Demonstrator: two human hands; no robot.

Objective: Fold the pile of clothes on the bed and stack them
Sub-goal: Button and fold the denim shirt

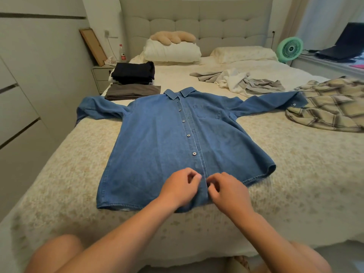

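We pinch the button placket near the hem of the denim shirt (169, 138) with left hand (180, 187) and right hand (228, 191); the cloth looks soft yet weighty, best gripped at seams.

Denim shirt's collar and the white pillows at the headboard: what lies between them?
Head view: only bare bedspread between the denim shirt and the pillows; the folded stack sits off to the left.
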